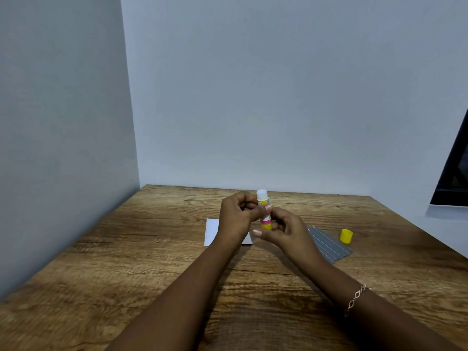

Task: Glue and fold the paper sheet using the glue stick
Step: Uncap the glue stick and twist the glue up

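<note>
Here the wooden table (141,262) carries a white paper sheet (211,230) and a grey lined sheet (329,245); above them the left hand (236,219) and right hand (288,231) grip the upright, uncapped glue stick (263,207), its yellow cap (346,235) lying well apart.

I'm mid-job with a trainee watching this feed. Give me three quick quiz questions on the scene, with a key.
1. True or false: the yellow cap is on the glue stick.
2. Which hand grips the stick's lower end? A) left hand B) right hand C) neither
3. Fill in: the white paper sheet lies flat on the ____ table, partly hidden behind the hands.

Key: 1 false, the cap lies on the table to the right, beside the grey lined sheet. 2 B. 3 wooden.
</note>
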